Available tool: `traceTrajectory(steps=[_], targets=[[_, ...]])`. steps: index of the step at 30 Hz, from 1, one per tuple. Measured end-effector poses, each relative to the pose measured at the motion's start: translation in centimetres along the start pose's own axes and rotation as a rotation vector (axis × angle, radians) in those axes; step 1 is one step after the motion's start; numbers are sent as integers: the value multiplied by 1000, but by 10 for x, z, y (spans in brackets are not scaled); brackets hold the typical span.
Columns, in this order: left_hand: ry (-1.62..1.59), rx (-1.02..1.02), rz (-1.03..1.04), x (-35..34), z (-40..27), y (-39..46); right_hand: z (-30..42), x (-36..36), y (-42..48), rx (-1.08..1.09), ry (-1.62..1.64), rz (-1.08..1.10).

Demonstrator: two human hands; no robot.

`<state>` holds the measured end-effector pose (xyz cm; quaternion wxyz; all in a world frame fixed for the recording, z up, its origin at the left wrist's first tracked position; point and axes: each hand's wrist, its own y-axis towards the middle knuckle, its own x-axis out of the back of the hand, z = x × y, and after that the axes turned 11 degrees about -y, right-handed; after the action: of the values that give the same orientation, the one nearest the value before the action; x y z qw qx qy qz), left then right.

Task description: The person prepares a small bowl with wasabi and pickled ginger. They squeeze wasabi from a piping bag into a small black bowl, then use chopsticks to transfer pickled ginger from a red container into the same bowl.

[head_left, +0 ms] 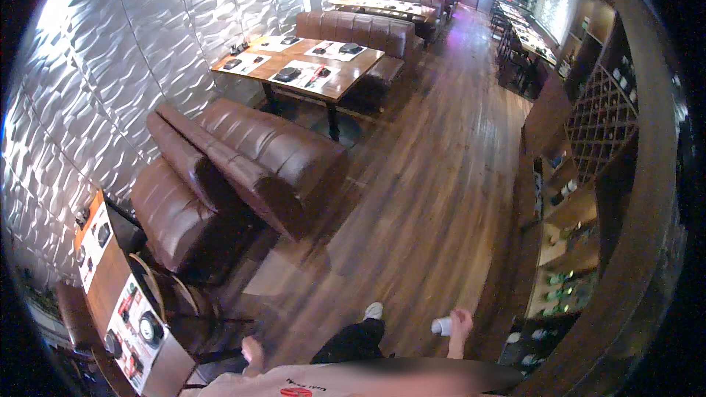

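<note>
My right hand [461, 324] is at the lower right, over the wood floor, its fingers closed on a small white cylindrical object [441, 326] that looks like a cup or a roll. At the lower left hangs my left hand [252, 350], near a chair beside the closest table. Its fingers are blurred, and whether anything lies in them I cannot make out. Between the hands, a white shoe [374, 310] and a dark trouser leg [356, 339] show mid-step.
Brown leather booth benches [270, 146] and a set wooden table [353, 80] line the textured wall [182, 16]. Another table [105, 264], with placemats and dark dishes, stands at left. A wooden shelf with bottles [562, 286] borders the plank aisle [419, 193] at right.
</note>
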<state>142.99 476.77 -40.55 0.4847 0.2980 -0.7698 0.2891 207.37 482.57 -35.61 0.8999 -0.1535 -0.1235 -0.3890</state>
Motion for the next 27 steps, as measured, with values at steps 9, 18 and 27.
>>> traceTrajectory(steps=[9, 18, 27], targets=[[-613, -341, 1115, -289, -649, 47, -36, 33, 157, -571, -898, 79], [-645, -319, 949, -340, -996, 52, 57, -28, 644, -400, -1063, 270], [-16, 173, 591, -449, -1109, 106, 382, -238, 1254, 343, -460, 147]])
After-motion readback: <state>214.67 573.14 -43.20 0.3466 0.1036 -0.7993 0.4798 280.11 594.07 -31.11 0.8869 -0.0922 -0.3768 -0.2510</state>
